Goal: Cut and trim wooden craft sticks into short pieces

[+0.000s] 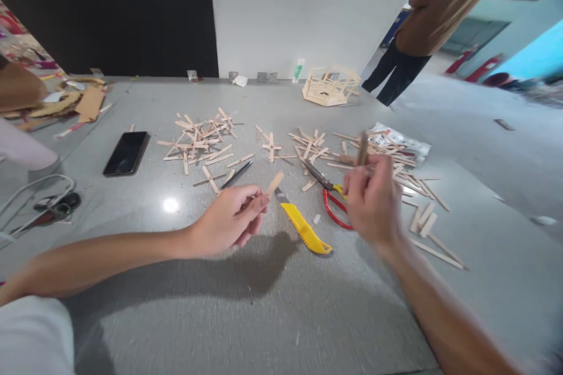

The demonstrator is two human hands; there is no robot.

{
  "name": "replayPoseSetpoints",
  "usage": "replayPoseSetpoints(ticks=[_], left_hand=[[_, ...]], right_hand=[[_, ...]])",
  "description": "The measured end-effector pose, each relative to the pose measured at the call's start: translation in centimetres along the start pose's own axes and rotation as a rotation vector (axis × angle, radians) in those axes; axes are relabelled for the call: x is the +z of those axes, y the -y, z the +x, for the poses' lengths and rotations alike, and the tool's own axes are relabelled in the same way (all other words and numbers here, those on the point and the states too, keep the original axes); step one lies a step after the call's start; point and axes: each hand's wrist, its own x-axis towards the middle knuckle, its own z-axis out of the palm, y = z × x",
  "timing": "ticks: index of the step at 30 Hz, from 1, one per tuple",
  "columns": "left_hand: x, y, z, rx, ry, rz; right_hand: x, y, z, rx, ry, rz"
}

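Left hand (229, 217) pinches stick (275, 183); packet (398, 139) unreadable.

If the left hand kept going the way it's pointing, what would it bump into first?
Probably the scissors blades, then the scattered sticks behind. The left hand and its stick seem raised off the table, so depth is unclear.

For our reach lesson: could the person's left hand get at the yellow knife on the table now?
Probably yes: the yellow knife lies just beside the left hand with nothing between, though that hand pinches a wooden stick.
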Motion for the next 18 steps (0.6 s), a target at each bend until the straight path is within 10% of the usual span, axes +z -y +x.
replayPoseSetpoints(ticks=[6,18], left_hand=[[0.7,-2.0,-1.7,0.068,0.047,-0.084],[1.0,-2.3,-2.6,0.041,0.070,-0.244]], right_hand=[[0.5,4.9,-7.0,-0.516,0.001,0.268],[0.5,5.0,-7.8,-0.546,0.008,0.220]])
